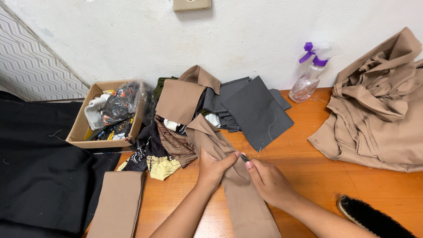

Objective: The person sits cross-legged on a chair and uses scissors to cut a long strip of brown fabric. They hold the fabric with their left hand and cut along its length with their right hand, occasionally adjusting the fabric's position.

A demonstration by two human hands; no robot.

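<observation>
Head view: a long tan fabric strip (pixel 240 194) is pinched by the left hand (pixel 213 169), fingers pressed together on the cloth, while a small dark tool (pixel 244 158) is gripped between thumb and fingers of the right hand (pixel 271 183), its tip held at the strip's fold just beside the left fingertips. The strip is laid on the orange wooden table (pixel 317 172), running from the bottom edge up toward the pile of dark grey cloth pieces (pixel 251 110); a cardboard box (pixel 81 128) is seen at left, a spray bottle (pixel 308 79) and bunched tan cloth (pixel 379 105) at right, a brush (pixel 370 218) at lower right.
</observation>
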